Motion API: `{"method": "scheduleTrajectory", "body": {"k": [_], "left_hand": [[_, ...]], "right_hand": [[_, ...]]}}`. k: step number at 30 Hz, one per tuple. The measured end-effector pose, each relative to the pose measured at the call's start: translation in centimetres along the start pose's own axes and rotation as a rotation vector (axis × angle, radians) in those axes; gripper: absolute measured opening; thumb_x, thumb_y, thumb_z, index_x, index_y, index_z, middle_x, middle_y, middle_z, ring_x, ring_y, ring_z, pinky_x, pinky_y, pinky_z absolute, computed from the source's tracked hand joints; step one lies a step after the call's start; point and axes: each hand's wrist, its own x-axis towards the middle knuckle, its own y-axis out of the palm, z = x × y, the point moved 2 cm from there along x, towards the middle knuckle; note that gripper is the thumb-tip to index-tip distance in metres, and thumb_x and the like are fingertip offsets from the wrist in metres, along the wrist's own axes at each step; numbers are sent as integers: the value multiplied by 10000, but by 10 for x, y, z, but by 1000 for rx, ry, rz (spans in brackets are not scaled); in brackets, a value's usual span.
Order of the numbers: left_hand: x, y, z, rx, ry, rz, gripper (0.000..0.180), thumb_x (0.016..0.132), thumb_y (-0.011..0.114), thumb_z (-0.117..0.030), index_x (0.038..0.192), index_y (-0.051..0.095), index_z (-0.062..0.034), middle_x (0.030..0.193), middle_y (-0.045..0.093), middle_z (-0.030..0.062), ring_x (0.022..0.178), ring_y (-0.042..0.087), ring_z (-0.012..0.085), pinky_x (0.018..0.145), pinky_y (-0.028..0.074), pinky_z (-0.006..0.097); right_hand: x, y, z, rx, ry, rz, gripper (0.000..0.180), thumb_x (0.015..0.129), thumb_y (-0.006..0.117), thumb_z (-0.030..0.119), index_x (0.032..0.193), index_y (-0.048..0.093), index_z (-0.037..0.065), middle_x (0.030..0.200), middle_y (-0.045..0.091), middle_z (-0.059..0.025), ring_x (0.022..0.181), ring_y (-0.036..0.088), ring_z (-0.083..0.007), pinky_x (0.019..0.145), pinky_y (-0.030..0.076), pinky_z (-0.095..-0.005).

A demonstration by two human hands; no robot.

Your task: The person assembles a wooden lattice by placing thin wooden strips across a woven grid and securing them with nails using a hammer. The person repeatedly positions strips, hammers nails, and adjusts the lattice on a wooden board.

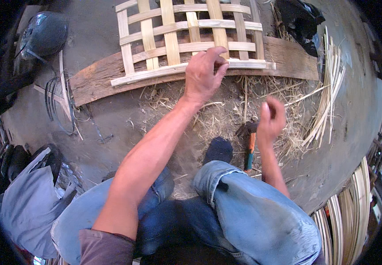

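Observation:
A lattice of pale flat strips, apparently bamboo, [172, 42] lies ahead, woven over and under in open squares. Its near edge is a thicker strip [151, 75]. My left hand [204, 73] is at that edge, fingers curled toward the thumb; what they hold, if anything, is hidden. Lower and to the right, my right hand [271, 121] hovers apart from the lattice. Its fingers are bent in against the thumb, and I cannot see anything in them. Beside it a hammer [250, 148] with an orange and green handle lies on the ground.
Under the lattice's near side is a curved wooden board [94, 81]. Fibrous shavings [226, 110] litter the floor. Thin strips [327, 97] lie at right, more strips [347, 221] below. A black bag [299, 24] is far right, a dark rounded object [45, 34] far left, grey cloth [30, 203] near left.

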Motion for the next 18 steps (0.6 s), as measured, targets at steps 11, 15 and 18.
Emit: {"method": "scheduleTrajectory", "body": {"k": [11, 15, 18], "left_hand": [[-3, 1, 1, 0, -17, 41, 418, 789, 785, -58, 1150, 578, -102, 879, 702, 61, 851, 677, 243, 778, 515, 379], [-1, 2, 0, -7, -2, 10, 389, 784, 771, -38, 1116, 580, -108, 826, 693, 26, 793, 651, 223, 750, 500, 381], [-2, 5, -3, -29, 0, 18, 394, 785, 770, -34, 1116, 571, -111, 830, 696, 25, 794, 653, 221, 746, 499, 381]], "right_hand": [[-111, -55, -55, -471, 183, 223, 271, 848, 733, 101, 1073, 607, 18, 988, 601, -145, 873, 601, -309, 782, 486, -401], [-111, -58, -35, -317, 194, 72, 243, 906, 665, 134, 1107, 601, 14, 937, 572, -148, 840, 575, -253, 756, 469, -387], [-100, -60, -21, -203, 216, 34, 241, 982, 577, 202, 1128, 603, 13, 819, 560, -133, 726, 555, -223, 670, 455, -376]]}}
